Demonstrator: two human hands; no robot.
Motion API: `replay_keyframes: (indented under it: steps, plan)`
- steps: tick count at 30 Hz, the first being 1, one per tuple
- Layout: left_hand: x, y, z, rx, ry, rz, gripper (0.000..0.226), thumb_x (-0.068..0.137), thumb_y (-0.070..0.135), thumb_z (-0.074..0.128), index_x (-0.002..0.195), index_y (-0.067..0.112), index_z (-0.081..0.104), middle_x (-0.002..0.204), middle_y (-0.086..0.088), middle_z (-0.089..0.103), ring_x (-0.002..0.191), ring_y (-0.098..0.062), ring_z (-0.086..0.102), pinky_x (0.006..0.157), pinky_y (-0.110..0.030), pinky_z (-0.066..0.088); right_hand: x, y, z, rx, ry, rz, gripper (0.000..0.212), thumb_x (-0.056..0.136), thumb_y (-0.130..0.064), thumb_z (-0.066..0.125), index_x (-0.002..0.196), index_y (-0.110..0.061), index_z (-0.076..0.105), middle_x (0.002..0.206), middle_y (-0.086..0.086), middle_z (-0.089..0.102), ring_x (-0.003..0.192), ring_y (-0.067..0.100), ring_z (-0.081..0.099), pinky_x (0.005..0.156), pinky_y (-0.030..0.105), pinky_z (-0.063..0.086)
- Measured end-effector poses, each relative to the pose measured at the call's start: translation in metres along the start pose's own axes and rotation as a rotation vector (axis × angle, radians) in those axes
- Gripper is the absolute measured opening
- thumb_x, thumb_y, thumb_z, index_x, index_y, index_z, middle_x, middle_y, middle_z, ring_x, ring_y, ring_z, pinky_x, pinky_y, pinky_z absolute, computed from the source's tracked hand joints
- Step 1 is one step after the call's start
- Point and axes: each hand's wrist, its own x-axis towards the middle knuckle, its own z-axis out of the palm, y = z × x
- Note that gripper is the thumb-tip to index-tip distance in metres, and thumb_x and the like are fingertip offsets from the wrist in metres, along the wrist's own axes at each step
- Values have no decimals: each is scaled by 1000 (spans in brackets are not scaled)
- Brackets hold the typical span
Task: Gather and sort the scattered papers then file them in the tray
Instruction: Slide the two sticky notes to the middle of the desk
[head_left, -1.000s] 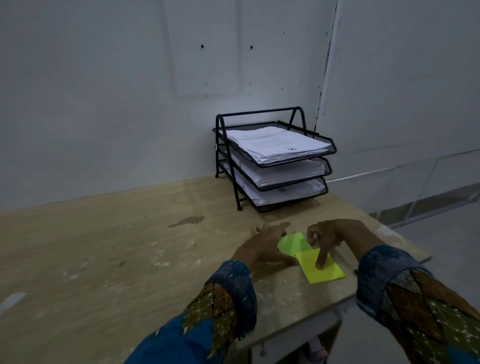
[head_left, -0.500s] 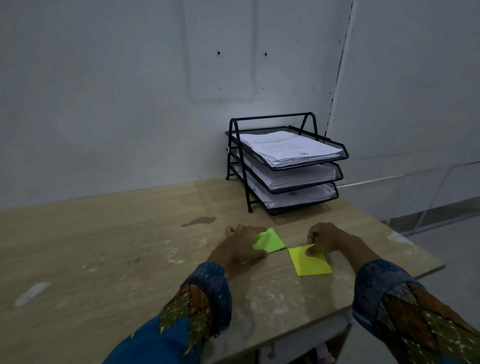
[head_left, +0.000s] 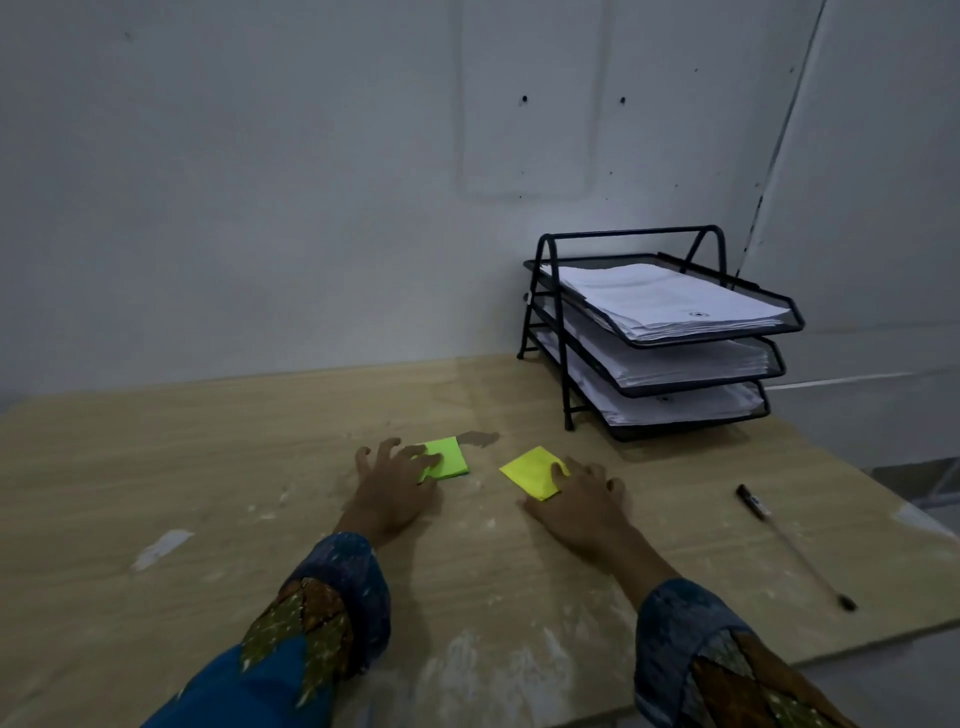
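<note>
A green sticky-note pad (head_left: 448, 457) lies on the wooden table (head_left: 208, 467). My left hand (head_left: 396, 486) rests flat with its fingers spread over the pad's left part. A yellow sticky-note pad (head_left: 532, 472) lies a short way to the right. My right hand (head_left: 582, 501) lies flat on its right corner. The two pads sit apart. A black three-tier wire tray (head_left: 660, 332) stands at the back right, each tier holding a stack of white papers (head_left: 670, 301).
A pen with a black cap (head_left: 792, 545) lies near the table's right edge. The table's right corner and front edge drop off to the floor. White walls stand behind the table and the tray. Pale smears mark the tabletop.
Both hands have slid the pads left and farther onto the table, and the green and yellow pads now lie apart. The camera turned left, and the pen came into view.
</note>
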Motion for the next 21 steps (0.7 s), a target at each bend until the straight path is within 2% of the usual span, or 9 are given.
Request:
replay_keyframes:
  steps: [2, 5, 10, 15, 21]
  plan:
    - [3, -3, 2, 11, 11, -40, 45, 96, 39, 26, 141, 38, 33, 153, 9, 27, 143, -23, 13, 112, -52, 6, 6, -11, 8, 1, -31, 4, 80, 88, -64, 33, 149, -15, 16, 159, 2, 6, 145, 28, 4, 115, 52, 5]
    - [10, -8, 2, 18, 20, -97, 44, 98, 34, 26, 142, 36, 30, 155, 10, 22, 144, -22, 11, 113, -53, 5, 21, -27, 17, -15, -38, -4, 76, 92, -60, 23, 151, -13, 8, 160, 5, 0, 147, 26, -3, 116, 53, 0]
    - [27, -9, 16, -129, 98, -192, 50, 91, 44, 19, 136, 34, 40, 152, 11, 30, 142, -17, 20, 113, -54, 3, 46, -55, 23, -28, -57, -61, 64, 99, -44, 17, 150, -8, 4, 159, 10, -2, 147, 23, -5, 117, 49, -1]
    - [60, -17, 19, -179, 166, -227, 40, 95, 35, 33, 134, 32, 44, 150, 10, 33, 141, -18, 21, 113, -56, 1, 87, -83, 26, -14, -2, -13, 67, 97, -47, 22, 150, -9, 7, 160, 9, 1, 147, 24, -2, 117, 51, 0]
    - [96, -26, 14, -184, 183, -232, 39, 95, 32, 34, 133, 29, 44, 149, 7, 35, 140, -21, 21, 112, -58, 3, 134, -109, 34, 32, 125, 113, 69, 93, -52, 25, 150, -15, 16, 159, 3, 11, 145, 30, 2, 114, 56, -1]
